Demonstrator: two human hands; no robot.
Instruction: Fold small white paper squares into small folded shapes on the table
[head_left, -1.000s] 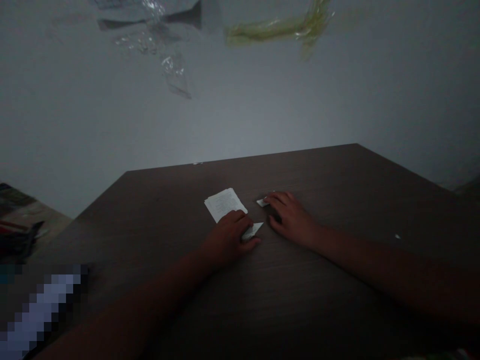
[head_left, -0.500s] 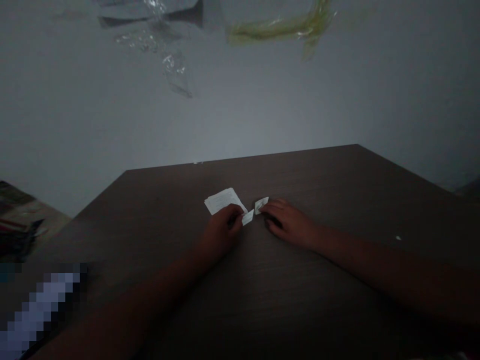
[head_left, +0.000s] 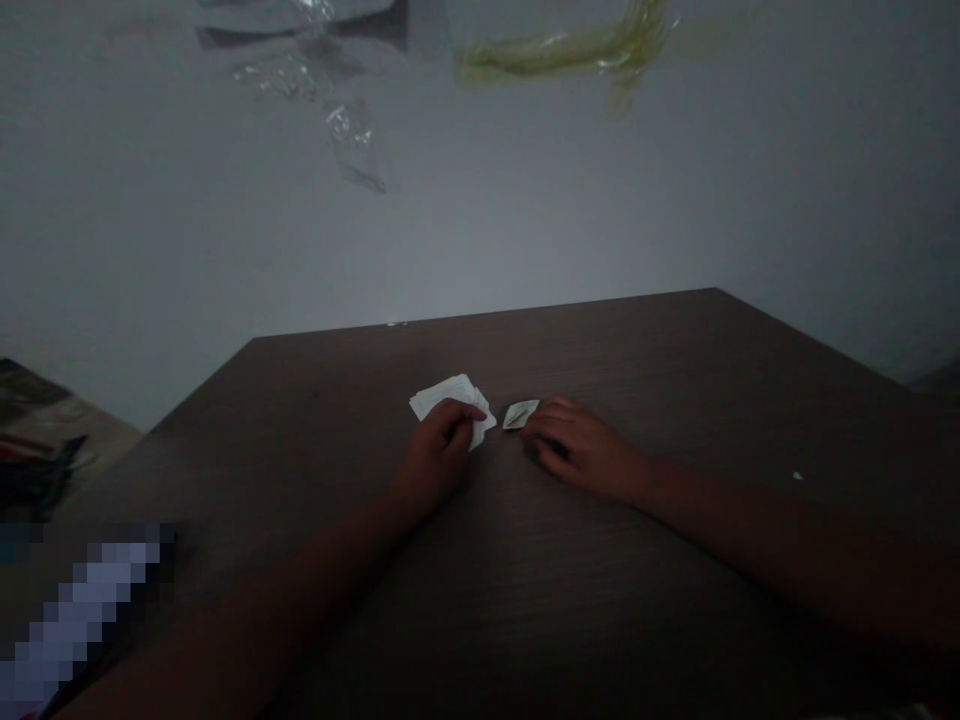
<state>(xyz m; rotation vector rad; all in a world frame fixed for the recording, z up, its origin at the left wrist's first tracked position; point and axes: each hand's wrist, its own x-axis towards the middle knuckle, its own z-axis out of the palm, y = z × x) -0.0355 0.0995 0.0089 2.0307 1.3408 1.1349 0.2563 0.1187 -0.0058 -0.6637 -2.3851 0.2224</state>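
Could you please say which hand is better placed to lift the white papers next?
Probably the left hand: it is over the white papers, while the right hand is at the small paper.

A tiny white scrap (head_left: 797,476) lies toward the right edge of the flat brown worktop (head_left: 637,360), and a small shiny white bit (head_left: 397,323) sits at the back edge. Behind is a grey-white wall (head_left: 525,220) with yellow see-through tape (head_left: 547,60) and crinkly clear tape (head_left: 352,140). Past the left edge is a dark and red jumble (head_left: 45,460), too dim to make out.
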